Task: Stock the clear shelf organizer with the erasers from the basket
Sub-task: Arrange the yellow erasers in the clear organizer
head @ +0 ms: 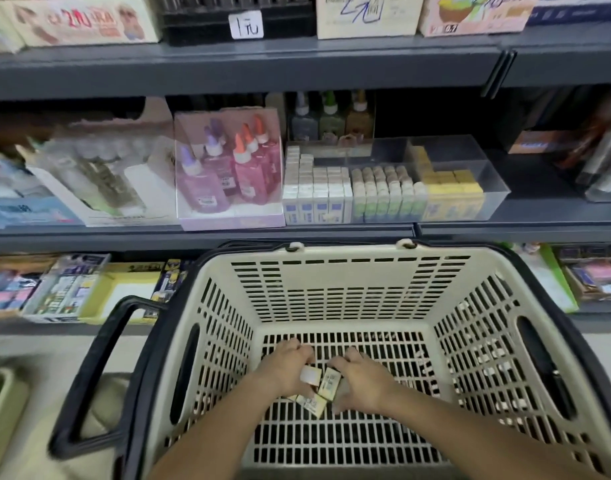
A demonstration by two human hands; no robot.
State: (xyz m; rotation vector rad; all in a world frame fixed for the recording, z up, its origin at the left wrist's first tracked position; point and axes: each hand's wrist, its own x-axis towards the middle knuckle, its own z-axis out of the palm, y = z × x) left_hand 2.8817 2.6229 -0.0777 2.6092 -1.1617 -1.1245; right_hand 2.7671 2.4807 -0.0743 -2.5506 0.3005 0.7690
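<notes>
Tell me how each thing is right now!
basket: nearly empty.
erasers: a few on the basket's bottom, between the hands.
left hand: grips one of the erasers.
right hand: grips one of the erasers.
clear organizer: partly filled, room at the back.

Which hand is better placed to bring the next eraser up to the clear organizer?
Probably the right hand: it touches an eraser in the basket, and the clear organizer has its free room on the right side.
</notes>
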